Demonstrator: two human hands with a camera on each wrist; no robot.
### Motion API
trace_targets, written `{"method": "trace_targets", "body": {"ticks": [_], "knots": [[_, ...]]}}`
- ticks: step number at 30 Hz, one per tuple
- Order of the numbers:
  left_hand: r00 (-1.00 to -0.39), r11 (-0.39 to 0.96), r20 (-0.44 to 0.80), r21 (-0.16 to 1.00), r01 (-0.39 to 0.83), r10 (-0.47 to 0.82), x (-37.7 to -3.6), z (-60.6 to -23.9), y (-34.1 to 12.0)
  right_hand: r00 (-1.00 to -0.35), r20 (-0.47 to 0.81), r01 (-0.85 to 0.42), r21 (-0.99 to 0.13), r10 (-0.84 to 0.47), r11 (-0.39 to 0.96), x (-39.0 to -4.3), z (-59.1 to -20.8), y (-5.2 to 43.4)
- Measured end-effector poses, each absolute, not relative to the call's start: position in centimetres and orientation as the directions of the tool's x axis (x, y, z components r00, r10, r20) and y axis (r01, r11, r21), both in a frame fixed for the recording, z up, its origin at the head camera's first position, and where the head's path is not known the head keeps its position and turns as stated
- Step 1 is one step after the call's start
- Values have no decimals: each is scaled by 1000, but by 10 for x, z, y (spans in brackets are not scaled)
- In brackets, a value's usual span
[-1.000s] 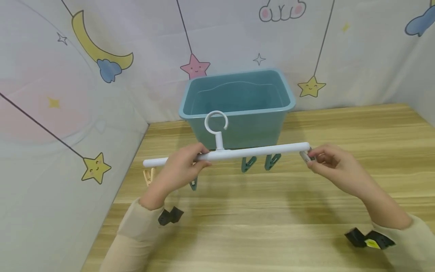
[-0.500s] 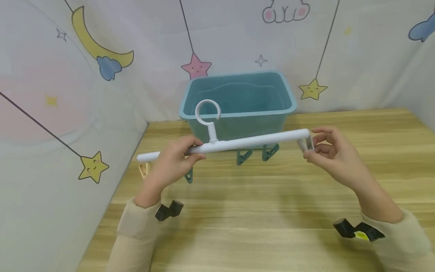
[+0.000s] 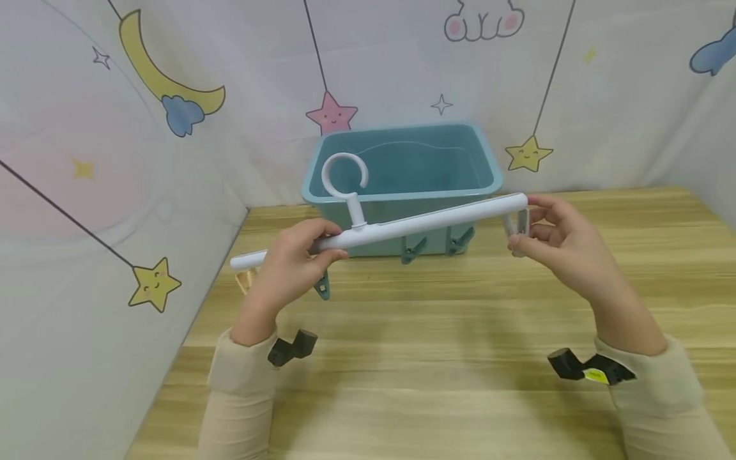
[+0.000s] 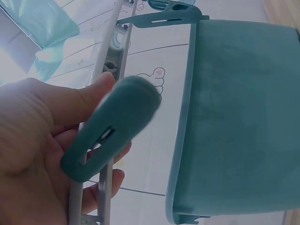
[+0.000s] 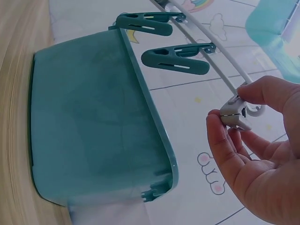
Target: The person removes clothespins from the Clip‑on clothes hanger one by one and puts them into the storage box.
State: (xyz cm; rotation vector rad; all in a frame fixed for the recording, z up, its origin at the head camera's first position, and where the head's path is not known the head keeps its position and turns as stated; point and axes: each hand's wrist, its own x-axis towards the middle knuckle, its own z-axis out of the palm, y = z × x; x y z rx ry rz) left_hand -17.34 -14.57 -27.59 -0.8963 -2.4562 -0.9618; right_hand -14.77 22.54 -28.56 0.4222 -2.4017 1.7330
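A white clip hanger (image 3: 437, 220) with a round hook is held up above the table, its right end higher than its left. My left hand (image 3: 290, 271) grips the bar left of the hook. At the bar's right end my right hand (image 3: 566, 246) pinches a pale grey clothes clip (image 5: 232, 115) between thumb and fingers. Green clips (image 3: 414, 249) hang from the middle of the bar, and another green clip (image 4: 126, 103) hangs by my left hand. A yellow clip (image 3: 246, 280) hangs at the left end, partly hidden behind my left hand.
Behind the hanger a teal plastic bin (image 3: 489, 160) stands on the wood-grain table (image 3: 437, 370), its inside facing up. A white printed cloth (image 3: 391, 70) with stars and a moon rises behind and at the left.
The hanger has risen, its right end most, so the bar tilts more. Its hook has shifted up and left. My right hand has moved up with the grey clip.
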Motion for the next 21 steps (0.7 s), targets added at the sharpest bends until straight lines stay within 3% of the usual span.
{"method": "trace_targets", "body": {"ticks": [7, 14, 21], "knots": [[-707, 575, 566, 434, 694, 425, -168, -274, -150, -951, 248, -300, -881, -184, 365, -143, -288, 229], [-600, 551, 640, 311, 774, 481, -162, -273, -152, -913, 306, -355, -922, -269, 154, -138, -290, 230], [-542, 514, 660, 264, 816, 520, -164, -275, -151, -868, 394, -471, -845, -302, 253, -136, -287, 225]]}}
